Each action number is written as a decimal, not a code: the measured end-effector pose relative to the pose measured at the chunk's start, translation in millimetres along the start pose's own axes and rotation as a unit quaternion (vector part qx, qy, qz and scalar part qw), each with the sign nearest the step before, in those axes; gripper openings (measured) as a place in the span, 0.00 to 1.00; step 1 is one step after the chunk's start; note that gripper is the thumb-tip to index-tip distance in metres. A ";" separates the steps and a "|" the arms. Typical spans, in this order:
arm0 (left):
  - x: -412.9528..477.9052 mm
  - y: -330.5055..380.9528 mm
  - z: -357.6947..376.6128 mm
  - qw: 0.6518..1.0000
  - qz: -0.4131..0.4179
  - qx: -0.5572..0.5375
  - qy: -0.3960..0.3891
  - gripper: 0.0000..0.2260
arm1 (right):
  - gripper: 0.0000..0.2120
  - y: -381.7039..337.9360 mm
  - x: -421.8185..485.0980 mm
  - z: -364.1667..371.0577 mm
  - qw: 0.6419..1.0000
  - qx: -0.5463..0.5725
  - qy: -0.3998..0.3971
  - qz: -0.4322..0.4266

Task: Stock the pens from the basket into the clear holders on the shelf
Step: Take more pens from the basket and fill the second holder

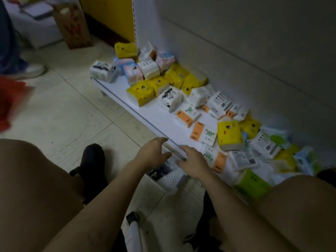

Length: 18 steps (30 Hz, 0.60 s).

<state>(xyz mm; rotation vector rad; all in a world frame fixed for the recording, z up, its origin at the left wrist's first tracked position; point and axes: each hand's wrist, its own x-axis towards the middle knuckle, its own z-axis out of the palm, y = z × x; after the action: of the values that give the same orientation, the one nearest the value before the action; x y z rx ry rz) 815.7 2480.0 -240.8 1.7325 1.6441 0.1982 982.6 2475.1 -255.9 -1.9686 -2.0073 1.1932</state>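
Note:
My left hand [154,151] and my right hand [192,161] hover side by side at the front edge of a low white shelf [145,108], fingers spread and holding nothing. The right fingertips rest on or just above the shelf's edge strip. Right below the hands sits a white perforated basket [172,178] on the floor, with dark items [160,170] inside that are too dim to identify. I see no pens and no clear holders. The shelf carries only tissue packs.
Several yellow, white, orange and green tissue packs [230,134] lie scattered along the shelf against a white back panel. Another person's shoe [34,70] and a blurred red object [11,102] are at the left. A brown paper bag [72,26] stands far left. My dark shoe [92,157] is on the tiled floor.

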 end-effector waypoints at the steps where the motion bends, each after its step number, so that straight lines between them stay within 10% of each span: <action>1: 0.0 -8.5 6.0 1.000 -0.011 0.006 -0.015 0.25 | 0.28 7.6 0.5 9.4 1.000 0.001 -0.024 0.013; 18: 68.5 -97.4 96.9 0.978 -0.121 -0.024 -0.170 0.21 | 0.22 60.9 72.6 81.0 0.969 0.079 -0.133 0.194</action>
<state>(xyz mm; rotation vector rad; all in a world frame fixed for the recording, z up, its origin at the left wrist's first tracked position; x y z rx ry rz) 804.2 2496.9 -392.9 1.4215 1.5608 -0.1648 974.5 2493.8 -378.8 -2.2891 -1.5974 1.7248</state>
